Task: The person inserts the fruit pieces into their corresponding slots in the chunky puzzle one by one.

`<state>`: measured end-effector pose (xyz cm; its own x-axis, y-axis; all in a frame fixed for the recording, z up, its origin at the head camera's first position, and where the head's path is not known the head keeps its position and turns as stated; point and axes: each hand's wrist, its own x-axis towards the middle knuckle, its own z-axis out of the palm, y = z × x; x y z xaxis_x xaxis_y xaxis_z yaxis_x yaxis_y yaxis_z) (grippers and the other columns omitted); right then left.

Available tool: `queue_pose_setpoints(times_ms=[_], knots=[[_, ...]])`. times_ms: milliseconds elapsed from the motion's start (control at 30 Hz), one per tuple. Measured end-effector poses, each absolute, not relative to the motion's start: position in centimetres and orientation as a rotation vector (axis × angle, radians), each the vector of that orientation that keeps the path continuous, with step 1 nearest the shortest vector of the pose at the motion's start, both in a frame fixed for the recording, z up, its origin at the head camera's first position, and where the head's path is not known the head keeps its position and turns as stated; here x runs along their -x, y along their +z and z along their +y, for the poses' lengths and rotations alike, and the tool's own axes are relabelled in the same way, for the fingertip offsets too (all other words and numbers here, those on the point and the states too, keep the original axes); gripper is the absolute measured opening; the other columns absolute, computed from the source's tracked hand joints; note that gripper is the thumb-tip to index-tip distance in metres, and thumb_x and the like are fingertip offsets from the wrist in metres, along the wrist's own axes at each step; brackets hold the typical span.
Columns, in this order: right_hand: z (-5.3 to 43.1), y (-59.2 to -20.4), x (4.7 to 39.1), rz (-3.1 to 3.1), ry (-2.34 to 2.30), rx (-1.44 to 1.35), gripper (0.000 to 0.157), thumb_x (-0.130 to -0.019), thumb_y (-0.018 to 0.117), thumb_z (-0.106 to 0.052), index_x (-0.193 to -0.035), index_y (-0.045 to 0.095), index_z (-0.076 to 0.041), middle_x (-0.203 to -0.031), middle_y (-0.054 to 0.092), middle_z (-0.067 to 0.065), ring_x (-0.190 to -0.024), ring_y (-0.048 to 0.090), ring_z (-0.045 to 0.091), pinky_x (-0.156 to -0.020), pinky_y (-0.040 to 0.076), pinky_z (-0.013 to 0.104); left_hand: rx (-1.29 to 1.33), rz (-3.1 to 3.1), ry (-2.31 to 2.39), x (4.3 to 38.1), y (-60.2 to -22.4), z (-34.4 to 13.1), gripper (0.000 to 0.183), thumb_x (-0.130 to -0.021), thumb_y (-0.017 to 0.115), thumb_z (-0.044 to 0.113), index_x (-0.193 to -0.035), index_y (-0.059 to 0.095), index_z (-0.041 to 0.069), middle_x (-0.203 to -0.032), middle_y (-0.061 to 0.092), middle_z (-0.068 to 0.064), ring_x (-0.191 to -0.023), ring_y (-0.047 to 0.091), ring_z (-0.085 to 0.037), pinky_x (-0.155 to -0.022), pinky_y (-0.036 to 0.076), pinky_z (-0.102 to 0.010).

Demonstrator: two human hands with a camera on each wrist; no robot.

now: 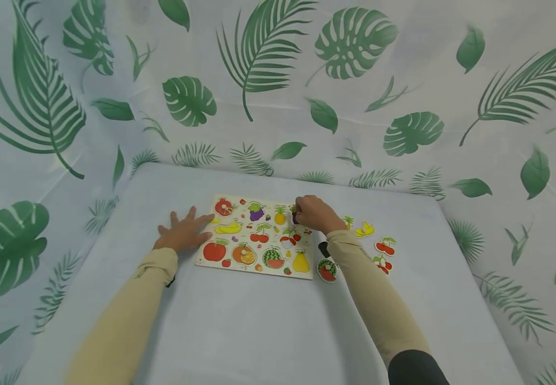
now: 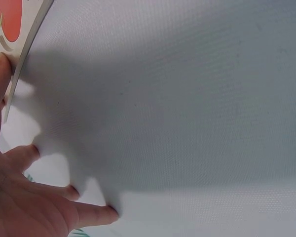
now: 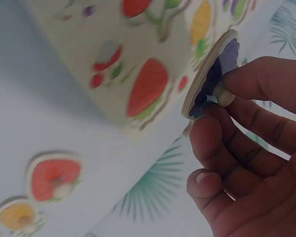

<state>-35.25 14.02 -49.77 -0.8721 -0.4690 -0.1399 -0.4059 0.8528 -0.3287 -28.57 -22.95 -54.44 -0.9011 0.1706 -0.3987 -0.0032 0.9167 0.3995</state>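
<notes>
A wooden fruit puzzle board (image 1: 200,262) lies on the white-covered table. At its left edge my left hand (image 1: 183,230) is spread, with thumb and index finger over the board; in the left wrist view the other fingers (image 2: 96,215) stretch apart over the cloth. My right hand (image 1: 315,214) is at the board's upper right corner. It pinches the pale knob of a dark purple puzzle piece (image 3: 222,64) with a scalloped, grape-like edge. In the right wrist view the piece is tilted on its side, next to a printed strawberry (image 3: 147,88).
Loose knobbed pieces lie right of the board: a watermelon (image 1: 327,271), a banana (image 1: 365,230), cherries (image 1: 385,246) and a pineapple (image 1: 348,221) partly behind the right wrist. The right wrist view shows a loose strawberry (image 3: 55,177). Leaf-printed cloth (image 1: 278,69) hangs behind the table.
</notes>
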Motion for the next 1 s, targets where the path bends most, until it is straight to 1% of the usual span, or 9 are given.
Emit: queue_pose_setpoints(times_ms=[167,300,400,533,667,733,767,867,1000], knots=[[10.9,-49.4,36.0,2.786,-0.448,0.738,0.006,-0.099,0.061,0.0,-0.095,0.065,-0.002,-0.088,0.063,0.011,-0.073,0.055,0.024,-0.067,0.047,0.037,-0.114,2.654,0.544,28.6,-54.7,-23.2,0.068,-0.11,0.056,0.045,-0.17,0.032,0.026,-0.175,0.002,-0.029,-0.148,-0.009,-0.073,-0.107,0.003,-0.092],[8.5,-49.3,36.7,2.771,-0.439,0.815,0.01,-0.099,0.058,0.003,-0.092,0.061,-0.003,-0.083,0.056,0.01,-0.071,0.047,0.021,-0.066,0.039,0.035,-0.094,2.66,0.533,28.6,-54.9,-23.4,0.068,-0.11,0.057,0.045,-0.17,0.032,0.027,-0.176,0.002,-0.027,-0.149,-0.009,-0.072,-0.107,0.003,-0.092],[7.0,-49.5,37.2,2.767,-0.432,0.837,0.012,-0.099,0.058,0.003,-0.089,0.058,-0.005,-0.08,0.052,0.009,-0.07,0.042,0.02,-0.065,0.036,0.035,-0.084,2.65,0.533,28.8,-55.1,-23.3,0.068,-0.11,0.057,0.045,-0.17,0.032,0.029,-0.177,0.002,-0.026,-0.15,-0.01,-0.071,-0.108,0.002,-0.091],[5.6,-49.4,37.7,2.762,-0.44,0.834,0.016,-0.099,0.058,0.003,-0.086,0.055,-0.007,-0.077,0.048,0.007,-0.068,0.039,0.019,-0.064,0.035,0.035,-0.083,2.64,0.532,29.4,-55.4,-23.1,0.067,-0.11,0.057,0.046,-0.17,0.032,0.031,-0.177,0.001,-0.024,-0.151,-0.012,-0.069,-0.109,0.001,-0.091],[4.4,-48.6,38.0,2.745,-0.448,0.824,0.015,-0.099,0.057,0.004,-0.088,0.057,-0.006,-0.078,0.05,0.008,-0.068,0.04,0.019,-0.065,0.036,0.035,-0.079,2.639,0.531,29.6,-55.4,-22.9,0.067,-0.11,0.058,0.046,-0.17,0.033,0.032,-0.178,0.001,-0.023,-0.151,-0.012,-0.068,-0.11,0.001,-0.09],[3.8,-48.2,38.1,2.738,-0.456,0.813,0.014,-0.099,0.058,0.004,-0.089,0.057,-0.005,-0.078,0.049,0.008,-0.068,0.039,0.02,-0.065,0.035,0.035,-0.075,2.637,0.542,29.6,-55.2,-22.9,0.067,-0.109,0.059,0.045,-0.17,0.033,0.032,-0.178,0.002,-0.023,-0.151,-0.012,-0.068,-0.11,0.001,-0.09],[3.5,-48.0,38.2,2.737,-0.454,0.808,0.013,-0.099,0.059,0.004,-0.09,0.058,-0.005,-0.079,0.051,0.008,-0.069,0.04,0.02,-0.066,0.036,0.035,-0.072,2.637,0.545,29.5,-55.1,-22.8,0.067,-0.109,0.059,0.045,-0.17,0.034,0.032,-0.178,0.002,-0.023,-0.152,-0.012,-0.068,-0.11,0.001,-0.089],[2.8,-47.8,38.5,2.727,-0.472,0.801,0.016,-0.099,0.06,0.004,-0.088,0.055,-0.006,-0.077,0.045,0.007,-0.068,0.036,0.02,-0.066,0.034,0.036,-0.06,2.634,0.553,29.4,-55.0,-22.9,0.068,-0.109,0.059,0.045,-0.17,0.033,0.031,-0.178,0.002,-0.022,-0.152,-0.012,-0.067,-0.111,0.0,-0.089],[2.2,-48.0,38.9,2.716,-0.482,0.799,0.021,-0.1,0.061,0.004,-0.085,0.052,-0.007,-0.073,0.041,0.005,-0.065,0.032,0.019,-0.064,0.032,0.035,-0.05,2.644,0.549,29.2,-54.9,-23.0,0.067,-0.109,0.059,0.044,-0.17,0.034,0.031,-0.178,0.003,-0.022,-0.153,-0.011,-0.067,-0.111,0.001,-0.089]])
